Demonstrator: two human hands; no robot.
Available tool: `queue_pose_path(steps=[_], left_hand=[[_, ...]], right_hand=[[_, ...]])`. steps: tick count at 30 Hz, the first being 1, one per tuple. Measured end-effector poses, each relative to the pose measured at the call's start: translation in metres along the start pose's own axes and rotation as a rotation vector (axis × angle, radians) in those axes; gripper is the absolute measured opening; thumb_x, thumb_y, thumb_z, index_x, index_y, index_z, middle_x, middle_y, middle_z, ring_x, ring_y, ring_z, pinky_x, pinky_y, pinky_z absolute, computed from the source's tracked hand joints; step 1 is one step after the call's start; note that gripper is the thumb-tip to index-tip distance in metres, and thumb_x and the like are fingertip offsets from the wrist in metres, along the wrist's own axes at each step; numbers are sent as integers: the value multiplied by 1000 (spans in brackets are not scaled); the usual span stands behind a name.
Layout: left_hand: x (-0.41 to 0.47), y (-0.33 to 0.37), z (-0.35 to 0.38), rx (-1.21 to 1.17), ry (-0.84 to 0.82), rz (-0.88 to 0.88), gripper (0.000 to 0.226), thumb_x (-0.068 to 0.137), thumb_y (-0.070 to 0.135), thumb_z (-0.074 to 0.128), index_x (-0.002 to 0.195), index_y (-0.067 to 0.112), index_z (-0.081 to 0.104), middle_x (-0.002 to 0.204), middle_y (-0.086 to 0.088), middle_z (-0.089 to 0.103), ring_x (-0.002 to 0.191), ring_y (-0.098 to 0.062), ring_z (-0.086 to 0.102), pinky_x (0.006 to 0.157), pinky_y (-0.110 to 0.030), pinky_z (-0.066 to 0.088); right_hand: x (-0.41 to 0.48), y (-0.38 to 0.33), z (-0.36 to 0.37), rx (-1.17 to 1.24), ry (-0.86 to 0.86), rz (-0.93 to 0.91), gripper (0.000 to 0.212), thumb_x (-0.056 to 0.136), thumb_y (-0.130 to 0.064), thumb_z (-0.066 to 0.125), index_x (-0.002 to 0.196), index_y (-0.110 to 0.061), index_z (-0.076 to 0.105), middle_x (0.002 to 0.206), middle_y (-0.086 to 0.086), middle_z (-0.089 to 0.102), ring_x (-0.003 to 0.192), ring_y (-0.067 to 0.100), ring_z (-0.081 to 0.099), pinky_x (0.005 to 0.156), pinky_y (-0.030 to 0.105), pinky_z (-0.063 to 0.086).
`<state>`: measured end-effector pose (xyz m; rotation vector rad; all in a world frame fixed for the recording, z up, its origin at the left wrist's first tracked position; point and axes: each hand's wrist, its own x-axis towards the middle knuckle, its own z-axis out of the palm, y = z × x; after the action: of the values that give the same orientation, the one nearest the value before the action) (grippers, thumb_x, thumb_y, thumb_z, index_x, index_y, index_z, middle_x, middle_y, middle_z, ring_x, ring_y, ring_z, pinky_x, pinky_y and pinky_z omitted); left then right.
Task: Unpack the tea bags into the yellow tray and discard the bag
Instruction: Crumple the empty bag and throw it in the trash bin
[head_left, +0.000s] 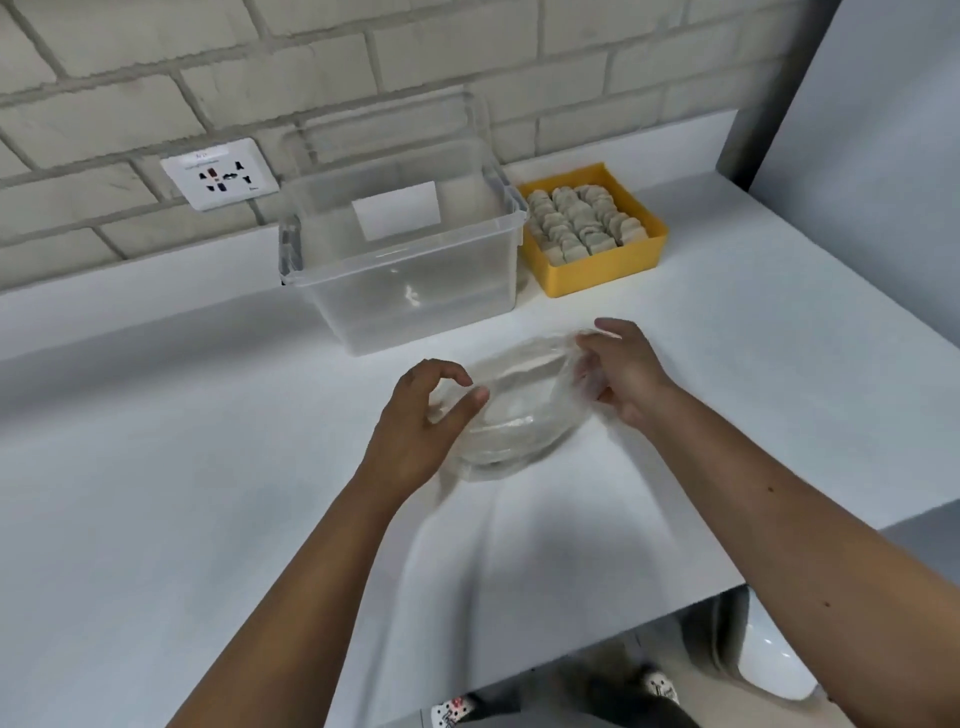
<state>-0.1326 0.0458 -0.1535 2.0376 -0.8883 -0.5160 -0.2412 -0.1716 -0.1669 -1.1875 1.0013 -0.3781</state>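
Pale brick wall (156, 78) backed a white surface (156, 467), and at its centre lay the clear bag (514, 415), slack and crumpled, between the person's two hands. The tea bags (582, 223) stood packed in rows inside the yellow tray (602, 275), at about one o'clock from the bag and well apart from it. A clear tub (415, 306) sat at about eleven o'clock, just beside the tray.

The right hand (628, 379) held the bag's three o'clock end, its grip closed on the film, with fingers showing faintly through the plastic. The left hand (421, 426) curled at the nine o'clock edge, thumb and forefinger arched over the rim. Blur hid whether that grip had pinched the film or only hovered over it.

No tea bags showed through the plastic, so the unpacking looked finished and the step in hand was probably the discard. The next move would call for bunching the loose film into one hand and carrying it clear without brushing the tray. A white rounded thing (769, 660) below the surface's edge at five o'clock might have been a bin, though that could not be told.
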Motion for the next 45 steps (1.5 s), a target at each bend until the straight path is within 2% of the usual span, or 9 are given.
queue_pose_path(steps=[3, 8, 14, 17, 20, 24, 32, 39, 45], left_hand=[[-5, -11, 15, 140, -194, -19, 47, 65, 80, 67, 95, 45, 63, 149, 21, 38, 140, 4, 31, 97, -29, 42], [-2, -5, 25, 35, -19, -76, 22, 82, 45, 76, 88, 24, 71, 100, 15, 70, 86, -8, 65, 67, -5, 41], [8, 17, 35, -238, -129, -95, 22, 79, 17, 83, 86, 26, 64, 80, 7, 61, 79, -20, 60, 87, -35, 50], [11, 35, 46, -177, -275, -94, 33, 84, 12, 77, 111, 31, 69, 101, -4, 70, 89, -17, 67, 89, -29, 51], [13, 67, 60, -77, -385, -47, 5, 89, 25, 73, 88, 21, 70, 81, 5, 66, 75, -14, 59, 76, -30, 44], [7, 118, 104, -197, -484, -34, 31, 87, 37, 73, 95, 9, 61, 84, 1, 64, 78, -12, 59, 74, -28, 41], [-46, 171, 269, -412, -779, -64, 34, 93, 7, 66, 124, 17, 60, 114, -4, 73, 104, -22, 71, 85, -33, 58], [-70, 137, 383, -186, -926, -92, 31, 93, 17, 67, 122, 25, 62, 113, 7, 71, 105, -11, 68, 98, -39, 54], [-59, 75, 456, -62, -916, -41, 31, 88, 8, 72, 119, 6, 66, 103, 0, 70, 96, -13, 66, 85, -17, 51]], right_hand=[[-4, 3, -20, -49, -12, -57, 32, 96, -13, 49, 118, -35, 57, 80, 4, 56, 62, 16, 50, 46, 21, 44], [-5, -4, -67, -99, -1, 19, 9, 87, -12, 66, 91, -6, 72, 86, 12, 61, 69, 25, 56, 50, 25, 55], [-16, -7, -137, -15, -465, 61, 34, 75, -21, 74, 102, -3, 65, 83, 5, 65, 75, 14, 62, 78, 26, 57], [-24, -5, -157, -144, -321, -35, 30, 78, -16, 76, 100, 3, 69, 80, 6, 64, 70, 13, 60, 73, 25, 57], [-36, -12, -181, -223, -196, -171, 22, 83, -24, 75, 99, -9, 73, 89, 2, 70, 75, 13, 64, 75, 26, 53], [-59, -37, -235, -94, -265, -154, 35, 91, -35, 64, 119, -15, 66, 110, 3, 71, 96, 19, 70, 83, 36, 55], [-105, -61, -339, -502, -35, -205, 20, 80, -19, 77, 93, -8, 66, 68, -3, 67, 53, 12, 62, 46, 17, 47], [-134, 4, -397, -902, 74, 71, 30, 72, -40, 81, 89, -17, 73, 73, -1, 74, 73, 18, 70, 82, 41, 54], [-136, 124, -429, -588, 93, 244, 25, 76, -30, 81, 97, -20, 72, 79, 3, 72, 57, 13, 63, 63, 33, 53]])
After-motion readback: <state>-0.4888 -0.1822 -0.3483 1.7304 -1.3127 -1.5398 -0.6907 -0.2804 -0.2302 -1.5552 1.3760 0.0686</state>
